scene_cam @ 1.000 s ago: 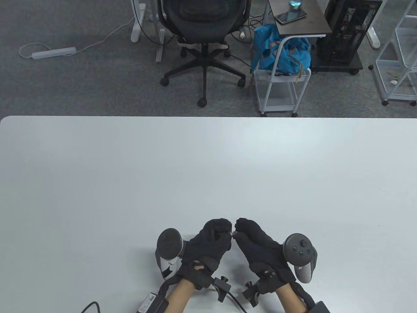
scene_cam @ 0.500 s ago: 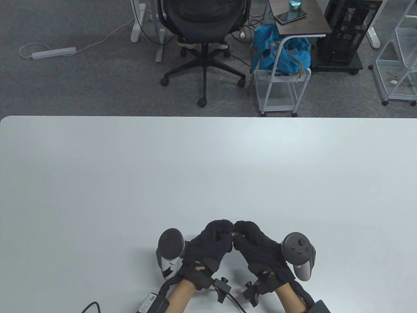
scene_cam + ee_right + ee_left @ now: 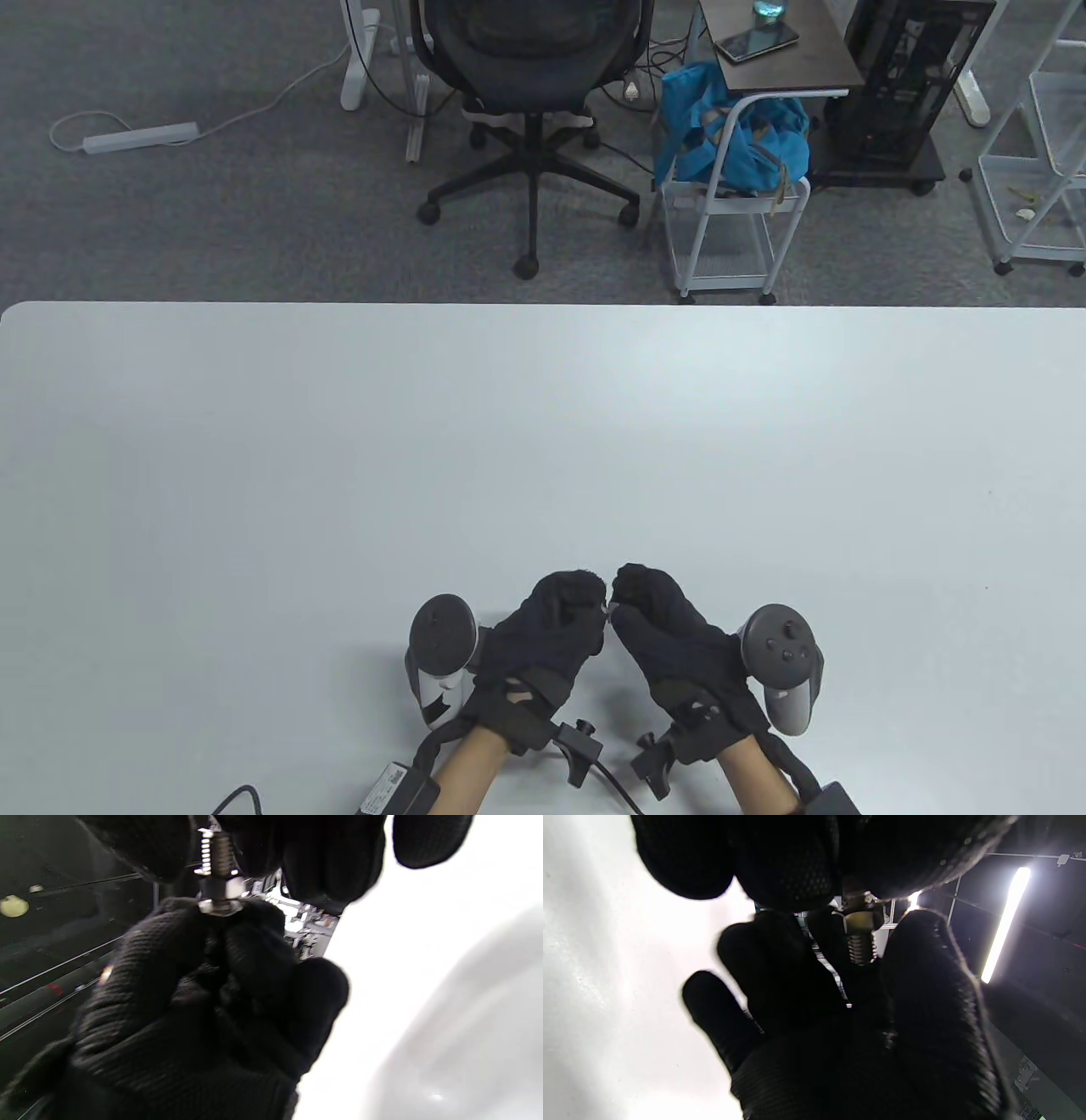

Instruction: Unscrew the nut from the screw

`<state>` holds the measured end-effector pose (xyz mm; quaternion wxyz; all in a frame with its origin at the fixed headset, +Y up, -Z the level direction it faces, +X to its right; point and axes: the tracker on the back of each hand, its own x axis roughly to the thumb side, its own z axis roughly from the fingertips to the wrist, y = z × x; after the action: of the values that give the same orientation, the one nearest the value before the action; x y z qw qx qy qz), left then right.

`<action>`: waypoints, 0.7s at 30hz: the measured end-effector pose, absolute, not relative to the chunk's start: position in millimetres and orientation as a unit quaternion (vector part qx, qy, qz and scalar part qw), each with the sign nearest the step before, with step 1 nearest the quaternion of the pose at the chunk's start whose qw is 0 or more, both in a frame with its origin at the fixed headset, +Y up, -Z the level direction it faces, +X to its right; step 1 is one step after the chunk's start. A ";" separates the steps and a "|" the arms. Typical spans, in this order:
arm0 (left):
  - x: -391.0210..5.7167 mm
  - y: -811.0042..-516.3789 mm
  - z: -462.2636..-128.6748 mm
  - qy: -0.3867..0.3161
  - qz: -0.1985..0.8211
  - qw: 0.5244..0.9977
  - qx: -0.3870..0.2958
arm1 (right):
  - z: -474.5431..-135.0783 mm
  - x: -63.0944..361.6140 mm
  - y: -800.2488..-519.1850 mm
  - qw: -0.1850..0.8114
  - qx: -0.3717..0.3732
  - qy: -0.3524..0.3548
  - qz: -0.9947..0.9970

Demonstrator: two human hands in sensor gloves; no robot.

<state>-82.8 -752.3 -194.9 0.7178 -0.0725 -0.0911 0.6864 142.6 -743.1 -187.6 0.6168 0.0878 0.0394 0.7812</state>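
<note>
Both gloved hands meet near the table's front edge. My left hand (image 3: 587, 599) pinches the head end of a small metal screw (image 3: 607, 608). In the left wrist view the screw (image 3: 860, 946) hangs down from my left fingers (image 3: 793, 866), with the hex nut (image 3: 860, 920) close under the head. My right hand (image 3: 625, 594) has thumb (image 3: 925, 955) and forefinger on either side of the nut and the bare thread. In the right wrist view the nut (image 3: 221, 888) sits just above my left fingers (image 3: 178, 938), and the thread (image 3: 214, 851) runs up between my right fingers.
The white table (image 3: 543, 441) stretches ahead of the hands. Beyond its far edge are an office chair (image 3: 530, 76), a blue bag on a white cart (image 3: 730, 144) and a rack (image 3: 1039, 144). Cables (image 3: 611, 777) trail from both wrists at the front edge.
My right hand dipped and rolled toward the left hand half a second ago, then came back up and slightly right. My left hand has barely moved and keeps its hold on the screw.
</note>
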 end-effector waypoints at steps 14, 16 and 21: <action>-83.4 -753.8 -195.0 -0.080 0.686 0.719 -0.074 | -186.2 139.7 -728.7 0.580 0.139 0.003 0.803; -83.7 -753.4 -194.9 -0.078 0.689 0.717 -0.073 | -186.2 139.8 -729.4 0.595 0.141 0.011 0.791; -83.7 -753.4 -195.2 -0.080 0.689 0.717 -0.069 | -186.8 142.2 -739.5 0.620 0.097 0.024 0.778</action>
<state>-83.7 -753.4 -195.2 0.7174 -0.0685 -0.0801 0.6886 142.2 -739.5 -186.8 0.6204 0.0971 0.0242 0.7779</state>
